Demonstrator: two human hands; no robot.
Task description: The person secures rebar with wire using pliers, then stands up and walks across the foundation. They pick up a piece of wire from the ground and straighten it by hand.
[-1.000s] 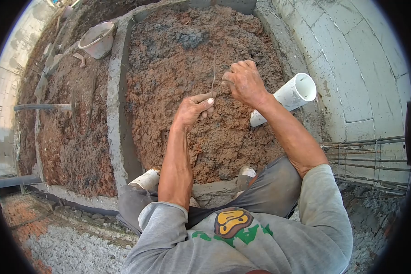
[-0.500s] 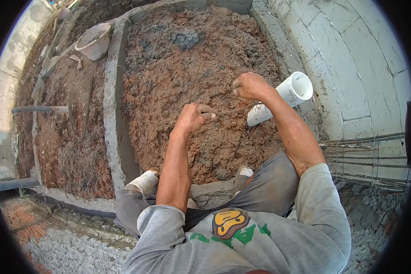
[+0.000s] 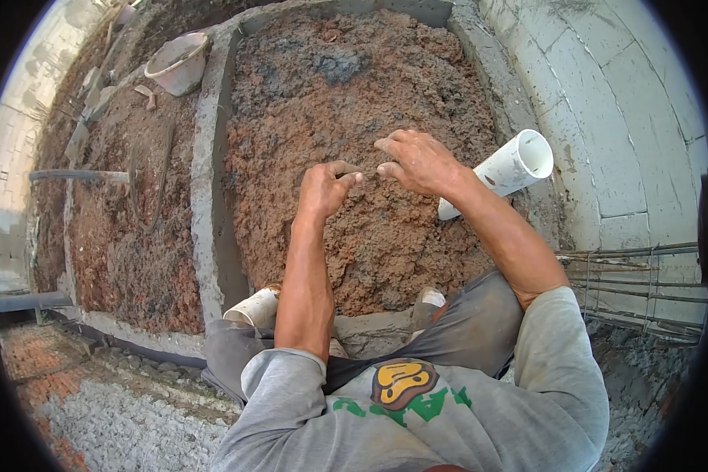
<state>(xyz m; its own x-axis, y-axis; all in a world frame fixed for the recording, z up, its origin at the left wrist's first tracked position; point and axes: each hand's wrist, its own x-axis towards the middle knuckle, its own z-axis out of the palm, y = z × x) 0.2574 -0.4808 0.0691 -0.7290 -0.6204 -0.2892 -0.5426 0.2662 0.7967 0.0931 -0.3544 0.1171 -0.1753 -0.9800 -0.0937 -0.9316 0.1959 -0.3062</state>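
My left hand [image 3: 326,189] is held over the reddish soil [image 3: 354,244], thumb and index finger pressed together. What lies in that pinch, if anything, is too small to make out. Close to its right is my right hand [image 3: 421,161], palm down with thumb and fingers apart and nothing visible in it. A small gap separates the fingertips of the two hands. Behind my right wrist, a white plastic pipe [image 3: 499,173] leans up out of the soil, its round mouth toward the wall.
Concrete beams [image 3: 204,181] frame the soil bed. A dirty bucket [image 3: 182,75] stands at upper left, near a grey pipe [image 3: 79,175]. Another white pipe [image 3: 253,308] is by my left knee. Rebar [image 3: 645,271] juts along the block wall [image 3: 606,118] at right.
My right hand has moved left toward my left hand, and its fingers have spread. The thin strand seen earlier beside my left hand no longer shows clearly. The view has shifted slightly.
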